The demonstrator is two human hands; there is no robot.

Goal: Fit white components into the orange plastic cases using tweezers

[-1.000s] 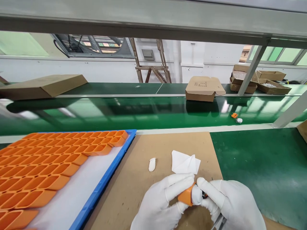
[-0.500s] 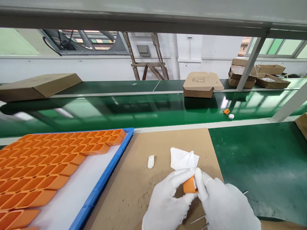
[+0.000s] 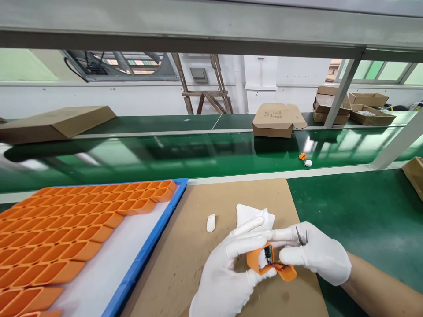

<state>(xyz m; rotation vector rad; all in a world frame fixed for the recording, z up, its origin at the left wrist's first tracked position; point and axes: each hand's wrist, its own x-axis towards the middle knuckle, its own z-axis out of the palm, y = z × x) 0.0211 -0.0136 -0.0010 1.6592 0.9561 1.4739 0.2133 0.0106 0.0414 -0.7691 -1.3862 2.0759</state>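
Note:
My left hand (image 3: pixel 231 264), in a white glove, is closed around a small orange casing (image 3: pixel 253 260). Inside its open end show a white part and a dark circuit board (image 3: pixel 268 254) with thin wires. A loose orange end piece (image 3: pixel 288 274) hangs at that opening, right under the thumb of my gloved right hand (image 3: pixel 310 253). Metal tweezers (image 3: pixel 301 237) are tucked in my right hand, tips poking out past the fingers. Behind the hands lies a folded white sheet (image 3: pixel 246 213), partly covered by the left fingers. A small white fingertip-shaped piece (image 3: pixel 210 223) rests further left.
Brown cardboard (image 3: pixel 178 264) covers the work surface. At left, a blue-rimmed tray (image 3: pixel 150 251) holds rows of orange casings (image 3: pixel 82 233). Beyond runs a green conveyor (image 3: pixel 205 154) bearing a small orange and white part (image 3: pixel 308 163). Cardboard boxes (image 3: pixel 274 127) stand behind; a metal post (image 3: pixel 393 143) rises at right.
My right hand has shifted right and turned, so the tweezer tips now point upward. The casing has turned, showing the circuit board, wires and loose orange end piece. The view has tilted slightly.

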